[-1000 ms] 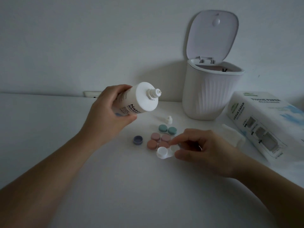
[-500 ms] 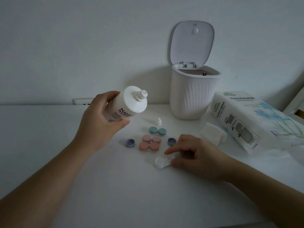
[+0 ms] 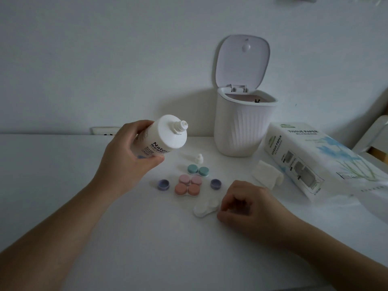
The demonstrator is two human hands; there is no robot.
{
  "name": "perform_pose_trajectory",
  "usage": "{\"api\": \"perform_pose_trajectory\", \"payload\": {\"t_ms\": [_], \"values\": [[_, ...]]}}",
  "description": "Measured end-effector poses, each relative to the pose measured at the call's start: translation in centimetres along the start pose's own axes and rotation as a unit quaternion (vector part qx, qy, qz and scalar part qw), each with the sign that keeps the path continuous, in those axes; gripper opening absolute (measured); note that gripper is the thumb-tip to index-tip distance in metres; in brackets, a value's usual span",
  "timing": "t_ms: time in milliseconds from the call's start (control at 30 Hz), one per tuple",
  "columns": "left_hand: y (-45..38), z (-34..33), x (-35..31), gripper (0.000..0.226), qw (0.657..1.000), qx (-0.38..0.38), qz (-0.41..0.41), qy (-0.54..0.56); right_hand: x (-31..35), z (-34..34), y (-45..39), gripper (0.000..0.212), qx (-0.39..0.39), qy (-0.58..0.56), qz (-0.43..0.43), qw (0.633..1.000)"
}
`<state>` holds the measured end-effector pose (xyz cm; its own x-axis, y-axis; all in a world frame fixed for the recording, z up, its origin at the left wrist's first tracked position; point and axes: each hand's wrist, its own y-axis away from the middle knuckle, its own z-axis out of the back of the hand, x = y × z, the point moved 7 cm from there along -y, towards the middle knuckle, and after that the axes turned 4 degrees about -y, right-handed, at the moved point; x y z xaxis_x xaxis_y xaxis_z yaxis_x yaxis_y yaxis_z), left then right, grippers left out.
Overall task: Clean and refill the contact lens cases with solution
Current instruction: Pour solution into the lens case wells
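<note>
My left hand (image 3: 128, 156) grips a white solution bottle (image 3: 165, 136), uncapped, tilted with its nozzle pointing right and toward me, above the table. Its small white cap (image 3: 199, 158) stands on the table. An open white lens case (image 3: 206, 206) lies in front of me; my right hand (image 3: 249, 208) rests at its right end with curled fingers touching it. Behind it sit a green-capped case (image 3: 198, 170), a pink-capped case (image 3: 190, 179) and an orange-capped case (image 3: 187, 190). Two loose purple caps (image 3: 163, 184) (image 3: 215, 183) flank them.
A white ribbed bin (image 3: 243, 127) with its lid up stands at the back against the wall. A tissue paper pack (image 3: 310, 158) lies at the right, with a folded tissue (image 3: 268, 174) beside it. A wall socket (image 3: 104, 130) is behind the bottle.
My right hand has drawn the white case toward me, away from the coloured cases, uncovering the right purple cap. The bottle has stayed tilted in my left hand.
</note>
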<state>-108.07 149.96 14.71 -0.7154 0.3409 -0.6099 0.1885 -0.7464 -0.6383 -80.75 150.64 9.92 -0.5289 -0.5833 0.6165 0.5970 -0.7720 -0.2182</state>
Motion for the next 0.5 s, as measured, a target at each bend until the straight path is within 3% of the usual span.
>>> {"api": "perform_pose_trajectory", "payload": {"t_ms": [233,500], "values": [[0.2,0.1,0.1,0.066,1.000,0.006,0.001,-0.004,0.6,-0.8,-0.6,0.030,-0.016,0.040,-0.004,0.999],[0.2,0.2,0.3,0.066,1.000,0.007,0.001,-0.001,1.3,-1.8,-1.5,0.062,0.011,0.087,-0.032,0.996]]}}
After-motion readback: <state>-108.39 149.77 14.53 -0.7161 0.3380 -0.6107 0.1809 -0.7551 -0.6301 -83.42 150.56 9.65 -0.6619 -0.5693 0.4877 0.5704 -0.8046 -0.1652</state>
